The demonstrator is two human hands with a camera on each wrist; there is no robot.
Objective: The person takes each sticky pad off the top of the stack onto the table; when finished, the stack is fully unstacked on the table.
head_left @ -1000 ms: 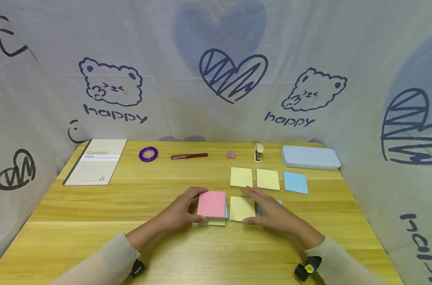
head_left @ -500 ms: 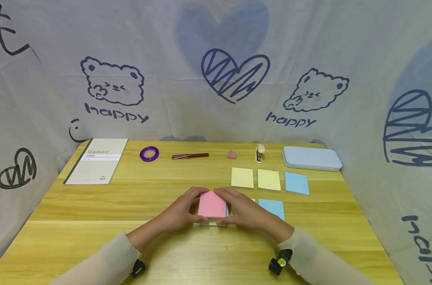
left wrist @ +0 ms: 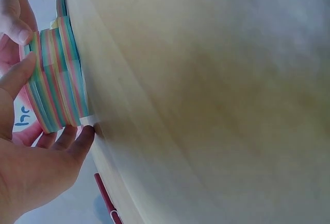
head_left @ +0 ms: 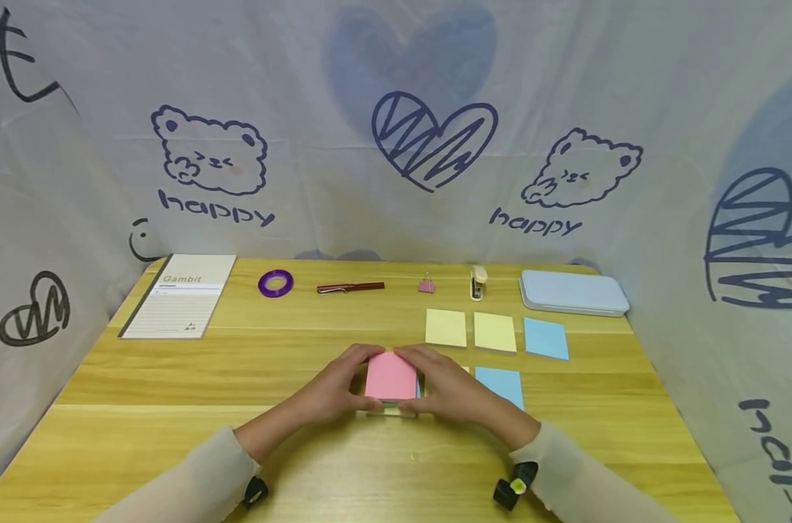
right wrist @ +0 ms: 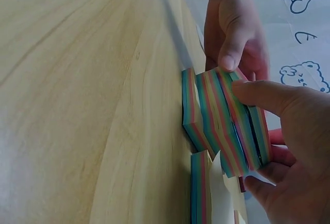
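A stack of sticky note pads [head_left: 391, 379] with a pink top sheet sits on the table before me. Its striped, slightly uneven layers [left wrist: 58, 80] show in the left wrist view. My left hand [head_left: 335, 383] grips the stack's left side, thumb in front and fingers behind. From the right side my right hand [head_left: 449, 385] holds it likewise, with the thumb [right wrist: 260, 94] on the upper layers. Right of the stack lie a blue pad [head_left: 502, 386] and a yellow pad, mostly hidden by my right hand. Behind them are two yellow pads [head_left: 445, 327] [head_left: 494, 332] and another blue pad [head_left: 546, 338].
Along the table's back are a notebook [head_left: 178, 299], a purple tape roll [head_left: 275, 293], a dark red pen [head_left: 350, 288], a pink binder clip [head_left: 425, 287], a small stapler [head_left: 478, 283] and a pale blue case [head_left: 574, 293]. Printed cloth hangs behind and at the sides.
My right hand has moved left from the yellow pad beside the stack to grip the stack's right side. My left hand has stayed at the left side.
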